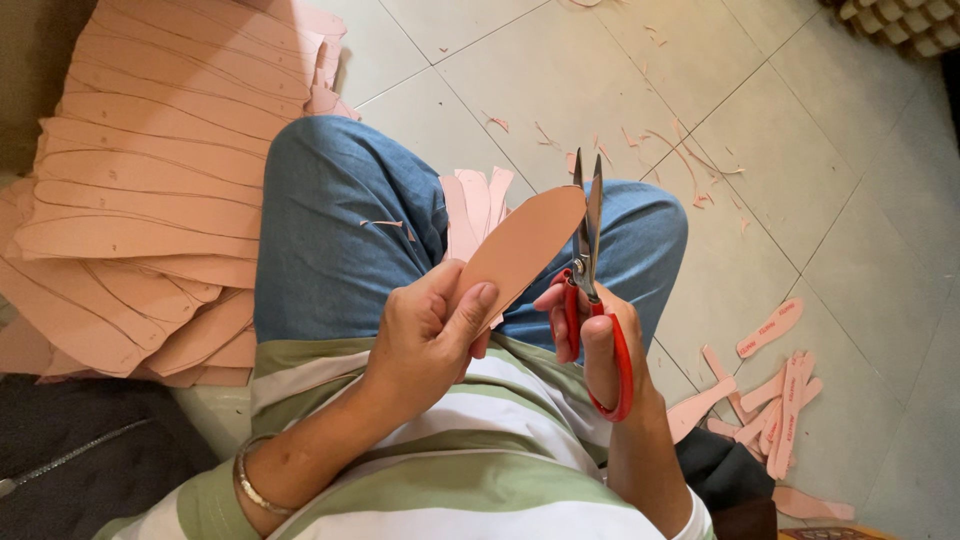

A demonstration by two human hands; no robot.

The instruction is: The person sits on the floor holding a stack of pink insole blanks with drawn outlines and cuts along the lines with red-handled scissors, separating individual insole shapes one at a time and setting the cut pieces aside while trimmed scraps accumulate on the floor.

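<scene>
Left hand (pixel 425 335): closed on the near end of a pink insole (pixel 520 245), pinched between thumb and fingers, held above the lap.
Right hand (pixel 600 345): fingers threaded through the red handles of scissors (pixel 587 230).
Scissors: blades slightly parted, set against the insole's right edge.
Far left: stack of pink sheets (pixel 150 190) laid on the floor.
Right floor (pixel 880 220): cut pink pieces (pixel 770 400) and thin trimmings scattered.

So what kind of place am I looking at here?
Probably a small home or informal workshop for cutting shoe insoles: the person sits over a tiled floor, beside a big stack of pink insole blanks, with trimmed scraps scattered about and red-handled scissors in the right hand.
</scene>
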